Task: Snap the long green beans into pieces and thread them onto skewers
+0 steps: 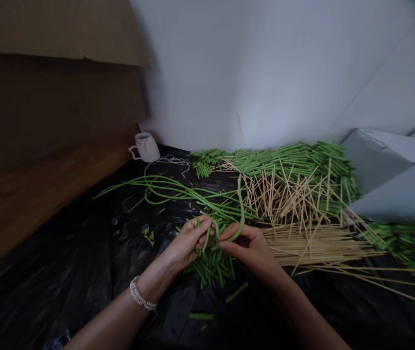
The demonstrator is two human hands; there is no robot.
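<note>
Both hands work close together over a heap of cut green pieces (211, 267). My left hand (189, 240), with a beaded bracelet (142, 295) at the wrist, is closed around short lengths of garlic scape. In a pinch of thumb and forefinger, my right hand (246, 245) grips a long garlic scape (242, 206) whose end curves upward past the fingers. The fingertips of the two hands almost meet. Behind them, several whole scapes (171, 187) lie in loose loops. Two loose cut pieces, one of them a short length (200, 316), rest nearer to me.
Bamboo skewers (313, 245) lie piled at right, some crisscrossed. Beyond them are stacked rows of cut scapes (284, 160), with another pile (411, 248) at far right. A mug (146, 147) and white string (173, 159) sit at back left. Black plastic sheeting (76, 272) covers the surface.
</note>
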